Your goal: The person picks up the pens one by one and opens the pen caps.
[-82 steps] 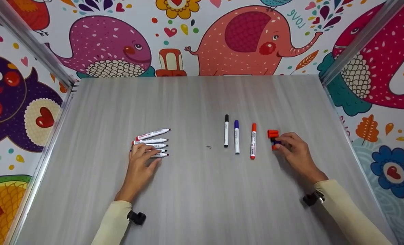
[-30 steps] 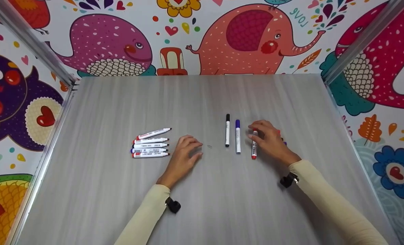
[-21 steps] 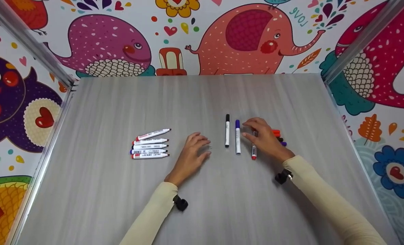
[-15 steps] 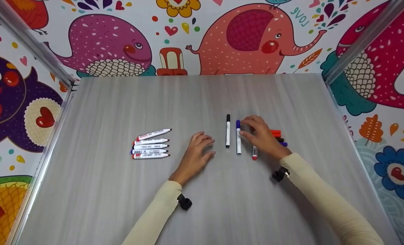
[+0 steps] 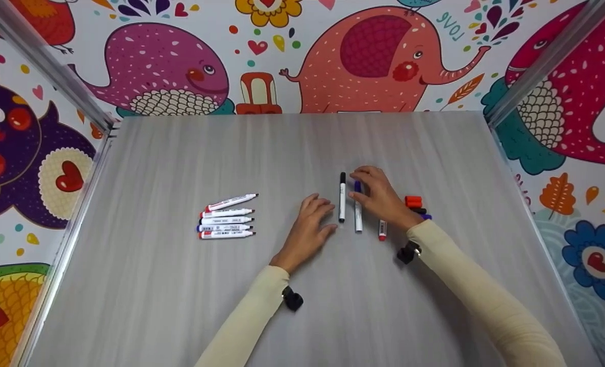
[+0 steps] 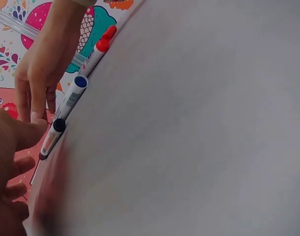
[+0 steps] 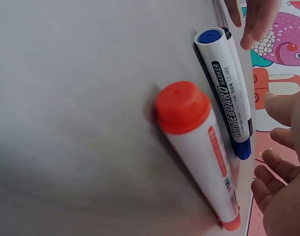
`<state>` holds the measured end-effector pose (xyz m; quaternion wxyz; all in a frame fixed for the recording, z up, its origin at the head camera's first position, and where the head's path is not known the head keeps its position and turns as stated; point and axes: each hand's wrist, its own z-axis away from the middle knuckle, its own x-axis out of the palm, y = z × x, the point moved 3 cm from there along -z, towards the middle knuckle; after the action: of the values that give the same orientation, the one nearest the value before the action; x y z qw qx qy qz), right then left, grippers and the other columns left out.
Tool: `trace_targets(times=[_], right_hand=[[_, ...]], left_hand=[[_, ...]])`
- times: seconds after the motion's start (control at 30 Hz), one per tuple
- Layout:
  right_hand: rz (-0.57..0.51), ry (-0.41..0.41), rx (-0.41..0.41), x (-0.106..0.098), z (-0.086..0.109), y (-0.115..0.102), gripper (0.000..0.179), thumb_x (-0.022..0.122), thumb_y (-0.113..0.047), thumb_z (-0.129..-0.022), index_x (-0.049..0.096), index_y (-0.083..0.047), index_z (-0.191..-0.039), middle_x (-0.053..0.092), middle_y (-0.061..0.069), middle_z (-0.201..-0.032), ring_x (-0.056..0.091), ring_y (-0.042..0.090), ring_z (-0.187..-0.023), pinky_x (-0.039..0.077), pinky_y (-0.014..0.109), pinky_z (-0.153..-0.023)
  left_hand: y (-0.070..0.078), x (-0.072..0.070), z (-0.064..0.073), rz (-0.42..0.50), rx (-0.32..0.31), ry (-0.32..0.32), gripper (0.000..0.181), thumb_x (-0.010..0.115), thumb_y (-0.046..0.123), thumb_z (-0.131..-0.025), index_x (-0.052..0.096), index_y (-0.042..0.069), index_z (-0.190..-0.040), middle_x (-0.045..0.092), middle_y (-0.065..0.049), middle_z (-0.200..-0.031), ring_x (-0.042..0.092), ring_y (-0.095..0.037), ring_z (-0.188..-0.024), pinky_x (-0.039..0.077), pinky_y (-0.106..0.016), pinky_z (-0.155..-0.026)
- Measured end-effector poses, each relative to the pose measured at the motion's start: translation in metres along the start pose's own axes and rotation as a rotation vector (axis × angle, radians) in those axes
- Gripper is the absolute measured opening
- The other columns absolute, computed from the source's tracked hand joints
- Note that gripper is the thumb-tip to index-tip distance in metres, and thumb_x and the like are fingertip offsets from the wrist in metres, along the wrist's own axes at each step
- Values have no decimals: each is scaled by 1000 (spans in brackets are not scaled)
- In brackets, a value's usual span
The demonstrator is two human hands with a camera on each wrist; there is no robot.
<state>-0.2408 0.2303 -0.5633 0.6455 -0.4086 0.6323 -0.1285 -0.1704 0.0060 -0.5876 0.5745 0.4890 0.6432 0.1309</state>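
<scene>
My left hand hovers just left of a black-capped whiteboard marker, fingers relaxed and holding nothing. Over the top of a blue-capped marker my right hand reaches leftward, thumb and fingers apart near the black cap. Its wrist and palm partly hide a red-capped marker lying to the right. In the right wrist view the blue marker and red marker lie on the table, with the loosely bent right fingers beside them. The left wrist view shows both hands close to the black marker.
Several uncapped markers lie in a row on the left, tips pointing right. Loose red caps, a black cap and a blue cap sit right of the right hand. Cartoon-printed walls border the grey table.
My left hand has left the uncapped markers and moved right to the black marker. My right hand has let go of the caps and moved left across the red and blue markers.
</scene>
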Motion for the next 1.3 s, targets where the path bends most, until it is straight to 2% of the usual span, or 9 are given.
trace_targets(times=[0.17, 0.3, 0.47, 0.73, 0.9, 1.1, 1.3], right_hand=[[31, 2, -42, 6, -9, 0, 50, 82, -12, -101, 65, 6, -145, 58, 23, -148, 50, 41, -141, 41, 56, -121], [65, -19, -45, 9, -13, 1, 52, 80, -15, -103, 64, 4, -148, 56, 23, -152, 48, 41, -145, 40, 57, -122], [75, -43, -34, 12, -17, 2, 53, 79, -18, -104, 63, 2, -150, 54, 22, -157, 45, 40, -148, 38, 57, -123], [66, -13, -112, 15, -22, 1, 52, 82, -16, -101, 66, 8, -144, 60, 26, -150, 49, 47, -141, 34, 63, -120], [69, -17, -90, 16, -23, 0, 50, 82, -16, -101, 67, 7, -143, 62, 23, -151, 49, 44, -141, 33, 62, -121], [65, -44, -56, 17, -24, -1, 47, 80, -18, -104, 68, 3, -143, 63, 20, -150, 49, 40, -140, 35, 57, -121], [9, -34, -48, 11, -20, -5, 43, 75, -18, -107, 68, 3, -143, 64, 20, -147, 50, 39, -140, 37, 56, -120]], left_hand=[[3, 10, -5, -6, 20, 14, 42, 84, 7, -97, 72, -4, -136, 66, -16, -141, 43, -43, -153, 36, -52, -127], [7, 16, -8, -30, 32, 35, 44, 85, 6, -96, 71, -4, -136, 66, -16, -139, 45, -44, -151, 38, -50, -126], [10, 21, -11, -74, 17, 42, 49, 87, 8, -95, 70, -4, -139, 65, -16, -141, 45, -44, -150, 39, -50, -125], [13, 27, -13, -147, -16, 42, 53, 89, 9, -94, 67, -5, -140, 63, -16, -141, 45, -43, -148, 40, -49, -124], [13, 30, -15, -179, -7, 55, 49, 87, 10, -95, 69, -5, -138, 65, -16, -139, 48, -42, -145, 41, -49, -123], [11, 30, -15, -167, -12, 77, 45, 85, 7, -96, 71, -4, -137, 67, -15, -137, 50, -39, -143, 42, -46, -122], [10, 19, -11, -79, -41, 32, 50, 86, 8, -96, 68, -6, -140, 66, -16, -139, 47, -39, -146, 41, -48, -123]])
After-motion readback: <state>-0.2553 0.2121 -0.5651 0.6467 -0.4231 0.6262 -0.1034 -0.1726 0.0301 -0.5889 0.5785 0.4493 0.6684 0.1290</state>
